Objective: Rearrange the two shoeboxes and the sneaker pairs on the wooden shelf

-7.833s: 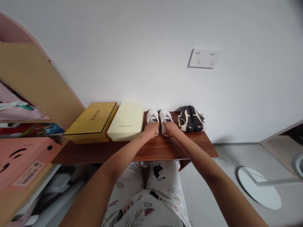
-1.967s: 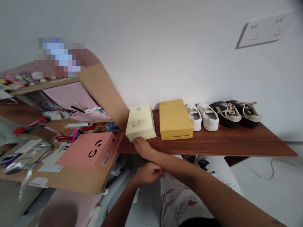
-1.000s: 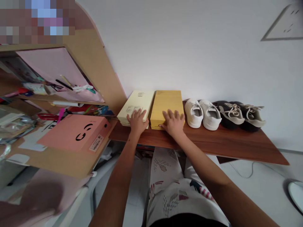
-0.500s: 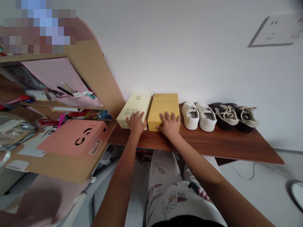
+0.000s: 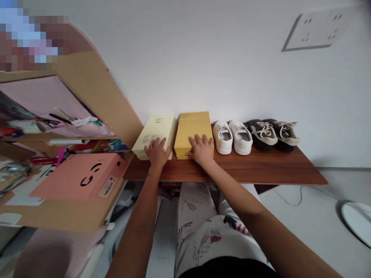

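A cream shoebox [image 5: 158, 125] and a yellow shoebox [image 5: 193, 125] lie side by side against the wall on a reddish-brown wooden shelf top [image 5: 249, 172]. On the front part of the cream box rests my left hand [image 5: 158, 151], its fingers spread over the lid. My right hand [image 5: 202, 150] lies with fingers apart on the near right part of the yellow box, its thumb by the front edge. Just right of the yellow box stand white sneakers [image 5: 242, 138], toes to the wall. Beyond them is a pair of black and beige shoes [image 5: 263, 135].
To the left, a desk [image 5: 69, 212] carries a pink box [image 5: 78, 177] with black markings, below cluttered shelves. A wall socket plate [image 5: 314, 29] is at upper right. A cable [image 5: 300, 197] runs over the floor near a round white object [image 5: 358, 220].
The whole view has shifted, so the boxes, shoes and socket plate appear farther left. Both hands stay on their boxes with fingers spread.
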Action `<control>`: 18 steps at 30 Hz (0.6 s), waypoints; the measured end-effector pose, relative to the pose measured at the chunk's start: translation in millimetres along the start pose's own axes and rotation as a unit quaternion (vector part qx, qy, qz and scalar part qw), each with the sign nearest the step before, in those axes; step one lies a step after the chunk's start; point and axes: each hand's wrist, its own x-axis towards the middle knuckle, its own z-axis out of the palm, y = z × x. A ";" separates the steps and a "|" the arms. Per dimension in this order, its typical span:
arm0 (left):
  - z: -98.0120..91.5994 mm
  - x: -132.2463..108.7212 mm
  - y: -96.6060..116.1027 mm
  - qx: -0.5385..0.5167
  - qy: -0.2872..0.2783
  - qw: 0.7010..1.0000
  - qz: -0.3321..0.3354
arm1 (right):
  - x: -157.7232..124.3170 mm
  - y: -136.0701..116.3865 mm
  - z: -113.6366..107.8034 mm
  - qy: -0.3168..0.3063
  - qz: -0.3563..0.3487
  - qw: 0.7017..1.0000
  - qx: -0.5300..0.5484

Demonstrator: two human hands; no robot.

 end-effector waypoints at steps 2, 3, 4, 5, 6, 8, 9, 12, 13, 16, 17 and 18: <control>-7.5 -0.1 5.3 -0.030 0.009 0.999 -0.027 | -7.3 7.2 -5.1 0.013 -0.023 0.999 0.026; -11.8 -2.4 11.8 -0.049 0.027 0.997 -0.047 | -14.5 14.4 -7.7 0.030 -0.033 0.998 0.043; -15.6 -7.2 21.9 -0.072 0.055 0.994 -0.064 | -23.9 24.5 -9.9 0.056 -0.035 0.996 0.062; -18.5 -14.9 36.2 -0.098 0.090 0.988 -0.073 | -34.9 37.8 -11.5 0.089 -0.024 0.993 0.079; -20.0 -25.7 55.0 -0.126 0.119 0.983 -0.067 | -46.7 53.9 -12.3 0.128 0.005 0.987 0.094; -16.9 -53.3 105.9 -0.198 0.147 0.969 -0.002 | -68.0 92.2 -12.4 0.216 0.113 0.963 0.119; -12.0 -67.0 136.6 -0.236 0.114 0.963 0.058 | -75.3 112.3 -12.1 0.249 0.171 0.945 0.129; 15.8 -86.9 230.4 -0.291 -0.014 0.935 0.200 | -77.3 162.7 -10.2 0.247 0.272 0.916 0.164; 28.2 -84.2 255.1 -0.288 -0.025 0.937 0.197 | -72.8 173.6 -9.4 0.226 0.289 0.914 0.176; 61.7 -62.0 293.7 -0.248 -0.031 0.965 0.076 | -58.7 190.1 -8.9 0.171 0.331 0.905 0.205; 69.0 -55.3 296.1 -0.242 -0.037 0.968 0.050 | -56.5 192.4 -9.6 0.165 0.348 0.897 0.218; 74.2 -50.6 295.2 -0.246 -0.043 0.968 0.033 | -56.1 194.2 -10.4 0.169 0.367 0.883 0.239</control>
